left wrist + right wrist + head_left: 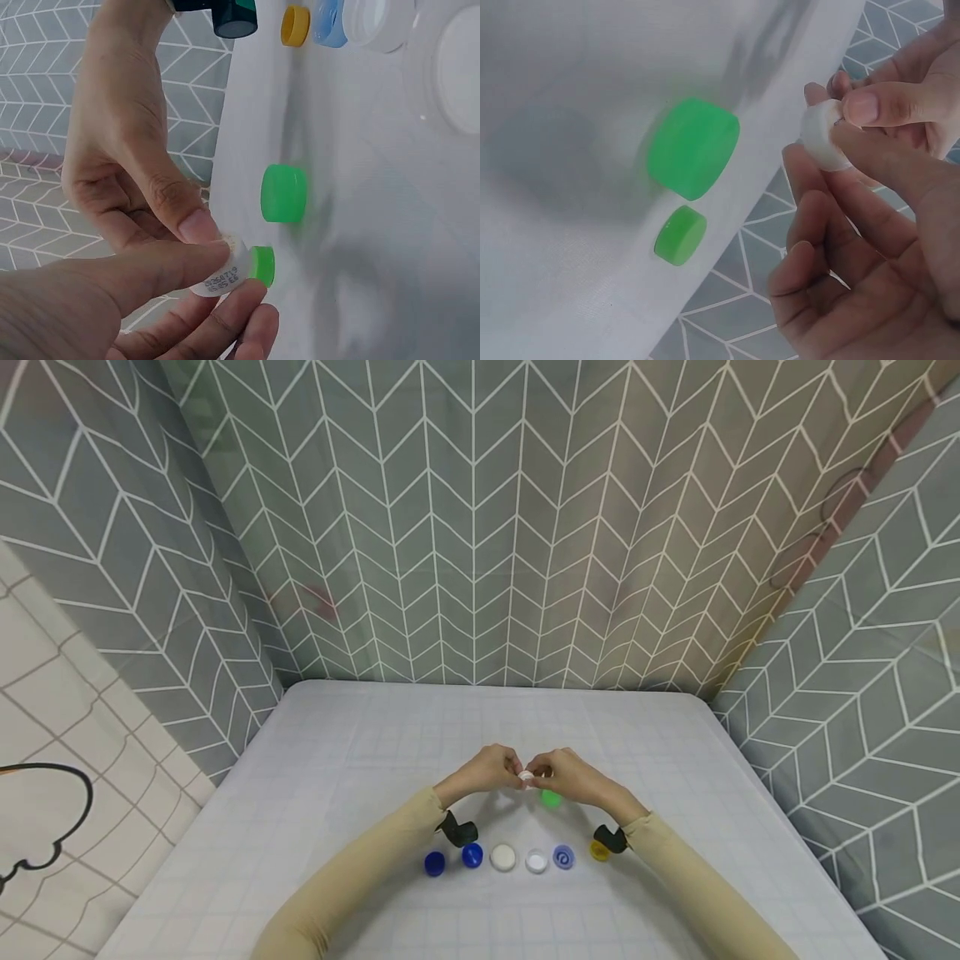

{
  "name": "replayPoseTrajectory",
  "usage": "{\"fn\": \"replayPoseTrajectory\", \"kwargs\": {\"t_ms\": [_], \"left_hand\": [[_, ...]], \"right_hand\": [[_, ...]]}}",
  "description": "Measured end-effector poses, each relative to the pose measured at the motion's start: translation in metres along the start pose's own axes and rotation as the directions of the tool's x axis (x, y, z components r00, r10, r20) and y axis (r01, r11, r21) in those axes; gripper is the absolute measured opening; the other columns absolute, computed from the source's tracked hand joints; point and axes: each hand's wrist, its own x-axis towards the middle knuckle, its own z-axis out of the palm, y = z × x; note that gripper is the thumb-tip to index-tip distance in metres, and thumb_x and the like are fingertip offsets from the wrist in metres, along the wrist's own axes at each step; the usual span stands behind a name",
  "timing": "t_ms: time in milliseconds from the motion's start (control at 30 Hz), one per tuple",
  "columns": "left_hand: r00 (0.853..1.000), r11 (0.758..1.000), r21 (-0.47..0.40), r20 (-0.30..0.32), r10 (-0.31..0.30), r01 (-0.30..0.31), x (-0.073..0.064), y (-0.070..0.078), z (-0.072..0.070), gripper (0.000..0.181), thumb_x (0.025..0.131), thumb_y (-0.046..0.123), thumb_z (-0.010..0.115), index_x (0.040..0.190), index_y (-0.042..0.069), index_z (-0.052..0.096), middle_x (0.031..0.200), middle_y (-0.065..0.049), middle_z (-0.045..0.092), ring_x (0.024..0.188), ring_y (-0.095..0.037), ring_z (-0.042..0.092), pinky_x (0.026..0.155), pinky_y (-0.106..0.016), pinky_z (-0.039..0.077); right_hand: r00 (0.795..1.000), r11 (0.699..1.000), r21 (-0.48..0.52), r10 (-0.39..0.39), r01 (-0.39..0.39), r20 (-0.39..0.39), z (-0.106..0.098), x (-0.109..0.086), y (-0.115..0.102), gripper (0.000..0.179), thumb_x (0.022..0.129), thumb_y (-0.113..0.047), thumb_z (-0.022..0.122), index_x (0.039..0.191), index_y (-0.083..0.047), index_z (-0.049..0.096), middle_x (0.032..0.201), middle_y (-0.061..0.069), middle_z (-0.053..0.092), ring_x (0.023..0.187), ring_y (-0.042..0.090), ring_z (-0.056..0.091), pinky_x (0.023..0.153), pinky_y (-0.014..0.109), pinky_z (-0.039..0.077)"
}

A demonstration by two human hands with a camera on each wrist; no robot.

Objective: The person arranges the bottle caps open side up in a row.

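Your sleeves (352,877) flank a row of caps (503,858) short of the large green cap (551,799). Beside it: small green cap (681,235). Near it, your left hand (489,768) and right hand (573,775) closely pinch a white cap (221,281).

Left arm (360,864): long-sleeved, slanting forward and inward, as I watch.
Right arm (697,889): mirrors it, sleeved too.
Left hand (489,770): curled into a pinch.
Right hand (573,777): pinching as well, close up against the left.

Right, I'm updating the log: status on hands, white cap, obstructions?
Left hand, right hand: both pinching white printed bottle cap. Held above tabletop. Large green cap, small green cap nearby; nothing visibly in the way.
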Motion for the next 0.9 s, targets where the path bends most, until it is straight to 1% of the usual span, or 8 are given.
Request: {"fn": "replayPoseTrajectory", "kwargs": {"t_ms": [133, 300, 400, 467, 567, 667, 767, 900], "left_hand": [[1.000, 0.999, -0.039, 0.004, -0.016, 0.017, -0.0023, -0.0012, -0.0022, 0.014, 0.077, 0.012, 0.078, 0.083, 0.006, 0.066, 0.073, -0.001, 0.069, 0.065, -0.009, 0.062, 0.059, -0.022, 0.046], [1.000, 0.996, -0.089, 0.007, -0.030, 0.031, -0.0041, 0.0001, -0.0059, 0.015, 0.079, 0.013, 0.076, 0.086, 0.004, 0.066, 0.075, -0.005, 0.072, 0.071, -0.021, 0.069, 0.061, -0.024, 0.049], [1.000, 0.995, -0.097, 0.003, -0.028, 0.028, -0.0042, -0.0003, -0.0071, 0.016, 0.081, 0.015, 0.074, 0.088, 0.004, 0.065, 0.076, -0.005, 0.072, 0.078, -0.026, 0.071, 0.065, -0.026, 0.050], [1.000, 0.994, -0.110, 0.000, -0.021, 0.021, -0.0040, -0.0006, -0.0075, 0.018, 0.084, 0.020, 0.072, 0.091, 0.004, 0.066, 0.078, -0.004, 0.072, 0.082, -0.029, 0.071, 0.068, -0.028, 0.052], [1.000, 0.993, -0.120, -0.017, -0.004, 0.002, -0.0025, -0.0028, -0.0068, 0.024, 0.089, 0.028, 0.068, 0.094, 0.005, 0.067, 0.079, -0.003, 0.072, 0.085, -0.029, 0.071, 0.071, -0.029, 0.054], [0.999, 0.992, -0.124, -0.038, 0.012, -0.017, -0.0012, -0.0051, -0.0065, 0.025, 0.091, 0.030, 0.065, 0.095, 0.005, 0.068, 0.079, -0.002, 0.071, 0.084, -0.027, 0.071, 0.071, -0.029, 0.054], [0.999, 0.993, -0.116, -0.045, 0.016, -0.021, -0.0015, -0.0069, -0.0071, 0.020, 0.089, 0.027, 0.065, 0.093, 0.008, 0.068, 0.079, 0.000, 0.071, 0.083, -0.023, 0.070, 0.071, -0.028, 0.053], [0.999, 0.995, -0.096, -0.051, 0.011, -0.016, -0.0036, -0.0069, -0.0086, 0.016, 0.084, 0.025, 0.070, 0.088, 0.010, 0.068, 0.080, 0.002, 0.069, 0.079, -0.015, 0.066, 0.069, -0.027, 0.050]], "right_hand": [[0.999, 1.000, -0.007, -0.016, 0.016, -0.035, 0.0014, -0.0004, 0.0001, 0.017, 0.091, -0.020, 0.068, 0.102, -0.007, 0.071, 0.087, 0.000, 0.073, 0.076, 0.006, 0.064, 0.067, 0.021, 0.051], [0.998, 1.000, -0.015, -0.017, 0.016, -0.066, 0.0017, 0.0000, -0.0013, 0.018, 0.092, -0.018, 0.066, 0.104, -0.006, 0.070, 0.087, 0.001, 0.072, 0.078, 0.008, 0.065, 0.068, 0.022, 0.051], [0.997, 1.000, -0.019, -0.011, 0.010, -0.078, 0.0014, 0.0002, -0.0026, 0.019, 0.092, -0.020, 0.066, 0.105, -0.007, 0.069, 0.086, 0.000, 0.072, 0.077, 0.009, 0.064, 0.068, 0.022, 0.050], [0.996, 1.000, -0.020, -0.011, 0.009, -0.089, 0.0010, 0.0001, -0.0034, 0.019, 0.093, -0.021, 0.065, 0.104, -0.007, 0.069, 0.087, 0.000, 0.072, 0.077, 0.010, 0.064, 0.068, 0.022, 0.050], [0.994, 1.000, -0.022, -0.010, 0.008, -0.110, 0.0003, 0.0000, -0.0047, 0.019, 0.093, -0.024, 0.064, 0.104, -0.009, 0.070, 0.090, -0.001, 0.072, 0.078, 0.010, 0.063, 0.069, 0.022, 0.049], [0.992, 1.000, -0.026, -0.011, 0.008, -0.125, 0.0005, 0.0006, -0.0051, 0.018, 0.093, -0.023, 0.065, 0.103, -0.009, 0.070, 0.094, 0.000, 0.072, 0.080, 0.009, 0.062, 0.070, 0.023, 0.049], [0.992, 1.000, -0.027, -0.007, 0.004, -0.124, 0.0008, 0.0012, -0.0051, 0.017, 0.092, -0.022, 0.066, 0.104, -0.010, 0.070, 0.098, -0.001, 0.072, 0.081, 0.008, 0.062, 0.071, 0.022, 0.049], [0.994, 1.000, -0.018, -0.012, 0.010, -0.109, 0.0005, 0.0007, -0.0050, 0.015, 0.092, -0.020, 0.065, 0.104, -0.012, 0.070, 0.099, -0.001, 0.072, 0.081, 0.009, 0.061, 0.070, 0.022, 0.049]]}}
